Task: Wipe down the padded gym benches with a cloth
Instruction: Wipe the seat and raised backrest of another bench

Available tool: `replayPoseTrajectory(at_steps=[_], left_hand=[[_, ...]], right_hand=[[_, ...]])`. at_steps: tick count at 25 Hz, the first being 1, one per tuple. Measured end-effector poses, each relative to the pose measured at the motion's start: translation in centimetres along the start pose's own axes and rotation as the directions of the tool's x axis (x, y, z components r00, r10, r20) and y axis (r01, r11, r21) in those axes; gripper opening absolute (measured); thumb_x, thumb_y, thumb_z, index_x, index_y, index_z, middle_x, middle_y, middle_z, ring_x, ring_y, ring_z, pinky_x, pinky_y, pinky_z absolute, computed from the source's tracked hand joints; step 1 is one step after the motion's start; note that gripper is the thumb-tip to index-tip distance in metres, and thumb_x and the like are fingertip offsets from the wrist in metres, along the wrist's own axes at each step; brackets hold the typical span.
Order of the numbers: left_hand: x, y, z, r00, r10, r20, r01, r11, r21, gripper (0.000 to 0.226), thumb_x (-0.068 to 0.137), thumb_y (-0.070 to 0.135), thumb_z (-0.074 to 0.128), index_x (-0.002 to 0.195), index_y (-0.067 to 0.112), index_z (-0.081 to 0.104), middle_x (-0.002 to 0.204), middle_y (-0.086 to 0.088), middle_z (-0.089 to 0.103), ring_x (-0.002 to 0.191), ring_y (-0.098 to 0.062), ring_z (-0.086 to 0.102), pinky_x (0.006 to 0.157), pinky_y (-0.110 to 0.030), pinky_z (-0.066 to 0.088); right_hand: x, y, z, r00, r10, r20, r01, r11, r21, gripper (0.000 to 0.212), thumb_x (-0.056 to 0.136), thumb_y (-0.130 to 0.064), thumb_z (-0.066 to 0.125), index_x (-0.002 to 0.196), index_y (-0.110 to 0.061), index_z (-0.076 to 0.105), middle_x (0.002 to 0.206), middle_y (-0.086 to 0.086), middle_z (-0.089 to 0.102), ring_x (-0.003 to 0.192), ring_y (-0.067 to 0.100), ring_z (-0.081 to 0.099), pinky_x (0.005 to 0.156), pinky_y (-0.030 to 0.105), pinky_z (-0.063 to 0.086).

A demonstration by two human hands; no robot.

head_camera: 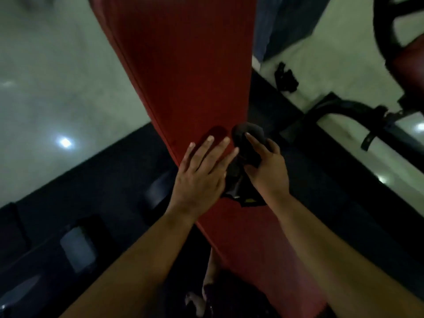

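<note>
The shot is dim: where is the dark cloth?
Head view, centre: the dark bunched cloth is on the red padded bench's right edge, gripped by the right hand, beside the flat left hand.

Only one view is given, taken from a wide-angle camera worn on the head and directed forward and steeply down. The red bench pad (183,76) is seen from close above, running from near to far, with the left hand (199,173) and the right hand (269,167) at the centre.

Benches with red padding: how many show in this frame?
2. The centre bench lies under the left hand and cloth; the right bench is cut off at the right edge. Others may be hidden.
</note>
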State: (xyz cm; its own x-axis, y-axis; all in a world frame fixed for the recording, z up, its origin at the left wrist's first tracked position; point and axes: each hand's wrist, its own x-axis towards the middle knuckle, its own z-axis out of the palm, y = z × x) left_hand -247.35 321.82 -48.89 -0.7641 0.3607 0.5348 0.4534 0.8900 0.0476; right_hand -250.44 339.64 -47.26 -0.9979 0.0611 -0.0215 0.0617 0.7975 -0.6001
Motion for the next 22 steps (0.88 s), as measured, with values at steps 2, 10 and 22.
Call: replayPoseTrajectory(at_steps=[2, 10, 22], left_hand=[[4.7, -0.5, -5.8, 0.963, -0.067, -0.261, 0.082, 0.996, 0.046, 0.055, 0.095, 0.025, 0.057, 0.146, 0.029, 0.038, 0.151, 0.003, 0.034, 0.141, -0.024, 0.03, 0.119, -0.048, 0.018], [17.1, -10.5, -16.5, 0.902, -0.322, -0.289, 0.37, 0.92, 0.131, 0.067, 0.099, 0.046, 0.038, 0.156, 0.016, 0.02, 0.163, -0.01, 0.019, 0.151, -0.027, 0.012, 0.121, -0.046, -0.001], [17.8, -16.7, -9.9, 0.937, -0.064, -0.344, 0.092, 0.994, 0.067, 0.044, 0.093, 0.032, 0.046, 0.123, 0.009, 0.068, 0.124, -0.009, 0.068, 0.115, -0.029, 0.064, 0.1, -0.04, 0.045]], right_hand=[[0.2, -4.4, -4.7, 0.977, -0.085, -0.196, 0.101, 0.992, 0.073, 0.065, 0.088, -0.016, 0.067, 0.143, -0.038, 0.043, 0.149, 0.011, 0.035, 0.12, 0.034, 0.051, 0.092, 0.036, 0.047], [8.4, -18.7, -15.6, 0.736, -0.492, -0.465, 0.465, 0.867, -0.181, 0.068, 0.082, -0.017, 0.065, 0.143, -0.039, 0.044, 0.146, 0.01, 0.038, 0.117, 0.04, 0.049, 0.097, 0.048, 0.048], [12.3, -17.3, -6.0, 0.67, -0.693, -0.267, 0.467, 0.673, -0.574, 0.069, 0.09, -0.039, 0.057, 0.15, -0.045, 0.022, 0.155, 0.018, 0.023, 0.119, 0.05, 0.044, 0.087, 0.057, 0.047]])
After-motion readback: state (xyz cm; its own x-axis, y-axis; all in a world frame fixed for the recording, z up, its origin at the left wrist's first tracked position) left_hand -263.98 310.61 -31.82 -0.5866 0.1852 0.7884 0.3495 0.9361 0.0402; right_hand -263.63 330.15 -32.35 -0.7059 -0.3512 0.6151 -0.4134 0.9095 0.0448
